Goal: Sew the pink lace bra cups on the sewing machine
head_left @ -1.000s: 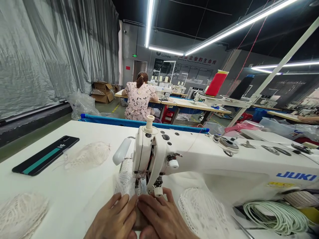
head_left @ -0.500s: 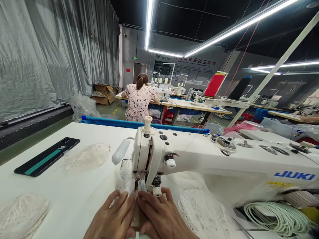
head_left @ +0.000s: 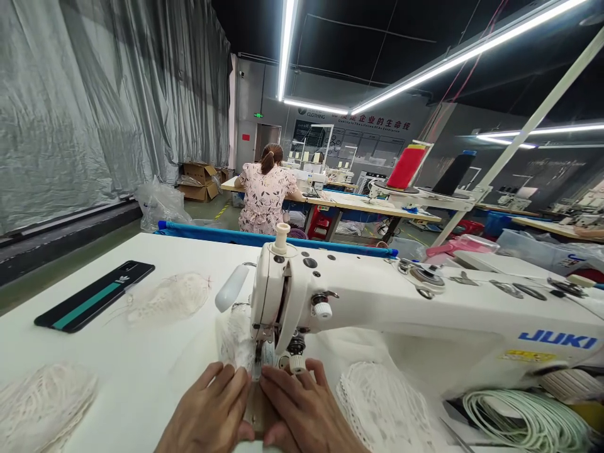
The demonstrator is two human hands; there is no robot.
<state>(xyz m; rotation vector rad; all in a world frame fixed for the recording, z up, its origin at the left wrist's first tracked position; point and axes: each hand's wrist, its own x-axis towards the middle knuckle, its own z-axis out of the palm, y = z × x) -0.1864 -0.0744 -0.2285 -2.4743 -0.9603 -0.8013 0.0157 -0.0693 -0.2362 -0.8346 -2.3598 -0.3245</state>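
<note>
White lace fabric (head_left: 236,340) lies under the needle area of a white sewing machine (head_left: 368,289), to the left of the presser foot. My left hand (head_left: 210,406) has its fingers bent and pressed together on the near edge of the lace. Just right of the needle, my right hand (head_left: 304,402) is closed, with its fingertips at the fabric edge in front of the presser foot. Both thumbs are tucked low, close to each other. The fingertips hide most of the edge they hold. The needle itself is hard to make out.
Lace piles lie at the left (head_left: 47,402), behind it (head_left: 167,299) and right of my hands (head_left: 384,402). A dark phone (head_left: 97,296) rests on the table. Coiled pale green cord (head_left: 528,415) and scissors-like metal (head_left: 455,434) sit right. Ahead, a person (head_left: 268,189) sits at another table.
The view has shifted slightly. My left hand's fingertips have drawn a little left, away from the right hand's, opening a small gap before the presser foot.
</note>
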